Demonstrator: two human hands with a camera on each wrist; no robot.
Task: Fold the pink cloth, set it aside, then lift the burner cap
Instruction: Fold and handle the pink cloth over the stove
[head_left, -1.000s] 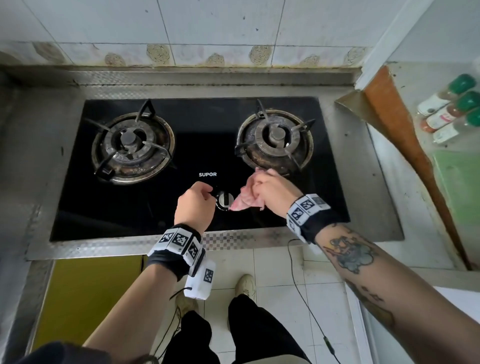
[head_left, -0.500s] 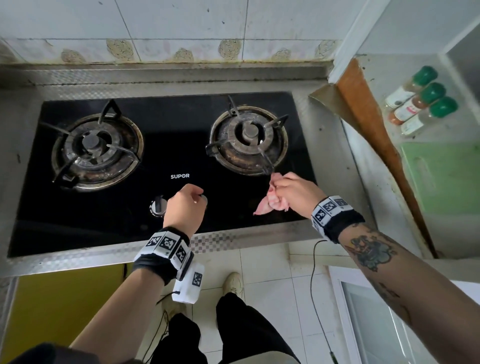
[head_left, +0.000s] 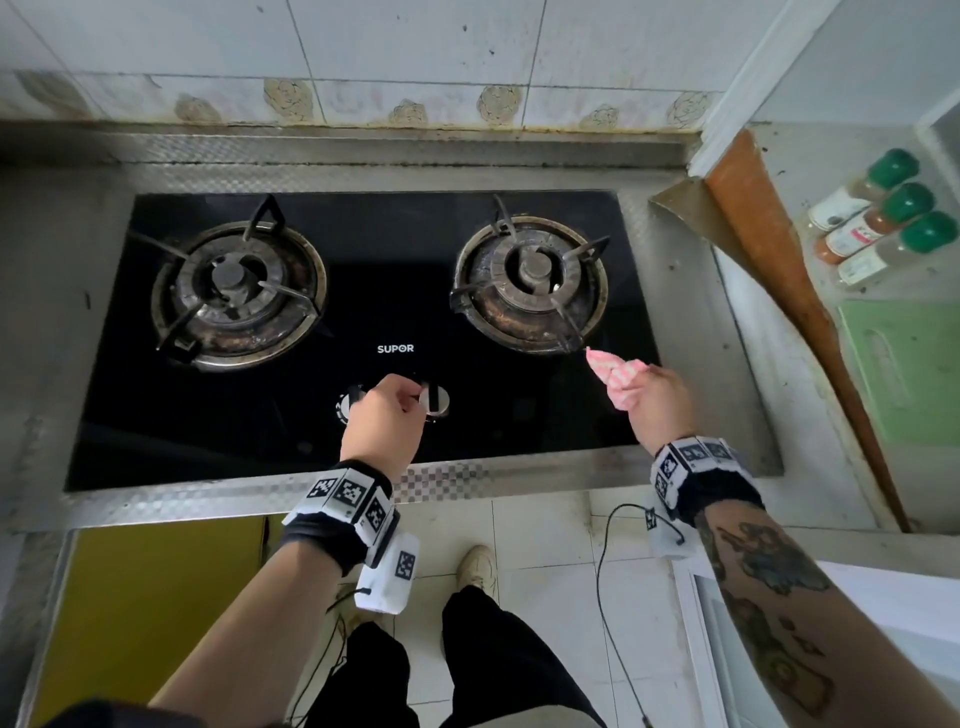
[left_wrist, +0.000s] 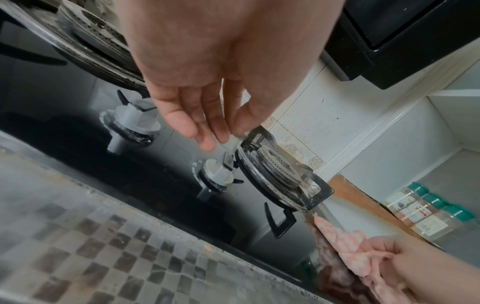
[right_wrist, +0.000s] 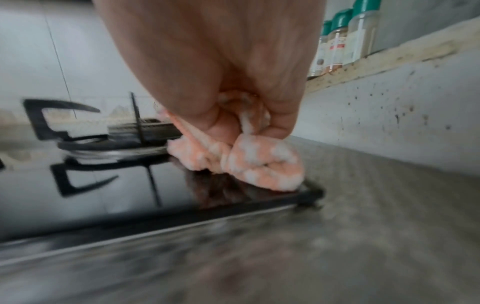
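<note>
I had two burners (head_left: 239, 293) (head_left: 530, 283) side by side on the hob (head_left: 374, 249), two knobs (head_left: 435, 400) before them, cloth (head_left: 615, 376) at hob's right front, jars (head_left: 878, 218) far right on the shelf (head_left: 852, 156).

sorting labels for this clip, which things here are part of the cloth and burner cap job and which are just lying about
Part of the job:
- pink cloth, gripped by the right hand
- burner cap on the right burner
- left hand, holding nothing

Just lying about:
- three spice jars
- green cutting board
- stove knobs
- left burner
</note>
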